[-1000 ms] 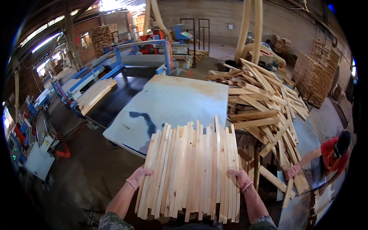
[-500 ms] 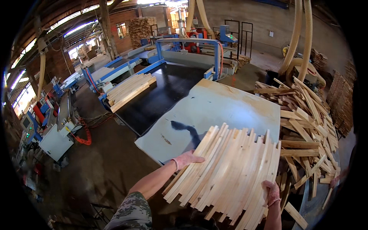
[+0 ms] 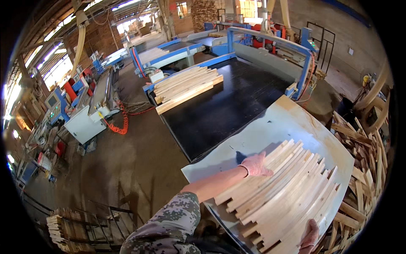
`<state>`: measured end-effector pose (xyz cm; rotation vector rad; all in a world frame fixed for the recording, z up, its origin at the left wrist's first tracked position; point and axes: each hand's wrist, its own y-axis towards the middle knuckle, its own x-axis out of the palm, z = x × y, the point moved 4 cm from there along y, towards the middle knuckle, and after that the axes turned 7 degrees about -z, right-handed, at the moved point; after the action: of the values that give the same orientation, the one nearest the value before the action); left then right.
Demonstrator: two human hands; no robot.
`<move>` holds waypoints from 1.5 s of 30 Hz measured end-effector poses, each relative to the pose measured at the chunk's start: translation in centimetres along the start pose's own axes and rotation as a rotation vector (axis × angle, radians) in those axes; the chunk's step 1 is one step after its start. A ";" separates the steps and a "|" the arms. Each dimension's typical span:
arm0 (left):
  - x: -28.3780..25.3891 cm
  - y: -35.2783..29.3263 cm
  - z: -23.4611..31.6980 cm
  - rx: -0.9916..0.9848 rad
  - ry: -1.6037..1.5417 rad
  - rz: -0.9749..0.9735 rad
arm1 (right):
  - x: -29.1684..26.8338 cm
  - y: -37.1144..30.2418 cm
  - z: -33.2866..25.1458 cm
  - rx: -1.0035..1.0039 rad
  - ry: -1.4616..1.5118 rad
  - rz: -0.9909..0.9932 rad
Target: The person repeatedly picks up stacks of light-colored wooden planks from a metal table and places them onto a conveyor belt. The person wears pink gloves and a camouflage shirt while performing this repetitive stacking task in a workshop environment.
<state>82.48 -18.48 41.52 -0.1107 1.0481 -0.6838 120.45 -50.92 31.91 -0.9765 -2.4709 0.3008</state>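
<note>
A wide row of pale wooden strips (image 3: 283, 194), lying side by side with uneven ends, rests on the white sheet (image 3: 203, 172) in front of me. My left hand (image 3: 256, 165), in a pinkish knit glove, grips the row's left edge, its thumb over the outer strip. At the near right side, my right hand (image 3: 310, 236), gloved alike, holds the opposite edge; part of it is hard to make out near the lower rim. The strips are held between both hands.
Beyond the sheet is a black machine bed (image 3: 237, 97) under a blue gantry frame (image 3: 270, 34). Another batch of strips (image 3: 186, 86) lies on its left side. Loose wood offcuts (image 3: 359, 178) are heaped at right. A white control cabinet (image 3: 84, 127) stands left.
The view has swung left and down. The strips, held up by both hands before, now lie on the white sheet, farther forward. Both hands remain at their edges.
</note>
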 end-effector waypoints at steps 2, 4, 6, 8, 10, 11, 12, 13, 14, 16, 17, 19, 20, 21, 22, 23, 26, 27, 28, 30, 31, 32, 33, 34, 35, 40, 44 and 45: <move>-2.6 -0.1 -2.5 -0.057 0.045 0.125 | 4.8 -0.1 0.1 -0.028 -0.106 -0.239; -5.2 -0.2 -5.7 -0.072 0.168 0.244 | 11.7 0.1 2.3 0.076 -0.044 -0.060; -7.8 -0.2 -10.5 -0.081 0.307 0.364 | 16.7 1.4 4.6 0.104 -0.023 -0.321; -10.5 0.5 -15.4 -0.108 0.415 0.452 | 23.7 0.7 5.2 0.165 -0.115 -0.314; -13.9 1.1 -19.0 -0.182 0.414 0.359 | 31.7 -0.3 6.0 0.080 -0.042 -0.326; -14.9 1.3 -20.9 -0.201 0.436 0.357 | 34.0 0.5 7.7 0.087 -0.056 -0.324; -16.3 1.6 -23.1 -0.218 0.460 0.359 | 37.0 0.9 8.8 0.090 -0.066 -0.323; -17.8 1.8 -25.3 -0.232 0.486 0.361 | 40.2 1.0 9.4 0.102 -0.091 -0.359; -19.4 2.2 -27.6 -0.244 0.482 0.330 | 43.1 1.1 10.5 0.105 -0.103 -0.366; -22.9 1.9 -31.4 -0.275 0.479 0.354 | 48.7 2.1 12.9 0.098 -0.122 -0.375; -24.4 1.9 -33.4 -0.287 0.477 0.366 | 51.5 2.0 13.6 0.094 -0.094 -0.380; -27.0 2.4 -36.5 -0.304 0.481 0.363 | 55.8 2.2 14.8 0.099 -0.051 -0.358; -28.3 2.9 -37.8 -0.300 0.482 0.364 | 57.5 2.5 15.4 0.103 -0.035 -0.326; -29.2 3.3 -39.7 -0.306 0.511 0.366 | 59.5 2.5 16.2 0.136 -0.074 -0.341; -30.6 3.6 -40.8 -0.312 0.513 0.333 | 60.9 2.6 16.7 0.164 -0.114 -0.339; -31.0 4.3 -43.2 -0.278 0.509 0.397 | 62.5 2.8 17.6 0.154 -0.172 -0.327; -32.7 4.6 -43.6 -0.344 0.496 0.386 | 63.2 4.3 18.7 0.093 -0.224 -0.302; -32.6 5.2 -43.7 -0.319 0.503 0.411 | 63.8 4.6 18.8 0.066 -0.219 -0.317; -32.5 5.0 -44.4 -0.314 0.512 0.443 | 64.8 4.5 18.0 0.156 -0.376 -0.306; -32.8 4.8 -45.2 -0.288 0.500 0.453 | 65.8 3.2 15.4 0.342 -0.701 -0.301; -32.9 4.6 -45.3 -0.273 0.484 0.438 | 66.8 2.4 13.9 0.201 -1.047 -0.261; -33.5 3.8 -45.7 -0.288 0.466 0.443 | 67.4 2.1 13.3 0.259 -1.131 -0.356; -33.7 3.4 -46.4 -0.258 0.438 0.464 | 68.3 2.2 13.5 0.310 -1.218 -0.501; -33.9 2.9 -45.8 -0.242 0.450 0.495 | 67.5 2.7 14.3 0.247 -1.312 -0.401; -33.2 2.8 -46.7 -0.165 0.413 0.584 | 67.3 3.1 14.9 0.167 -1.298 -0.439; -35.9 1.4 -41.9 -0.250 0.285 0.205 | 62.7 5.0 17.0 0.203 -0.859 -0.384; -32.8 -0.3 -41.5 -0.198 0.206 0.147 | 61.3 8.7 19.7 0.109 -0.767 -0.389; -31.4 -1.6 -41.4 -0.183 0.196 0.186 | 61.3 9.5 19.7 0.153 -0.797 -0.397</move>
<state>37.66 7.62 44.71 -0.1038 1.2918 -0.4352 77.05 -2.41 32.11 -0.2926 -3.1962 0.8586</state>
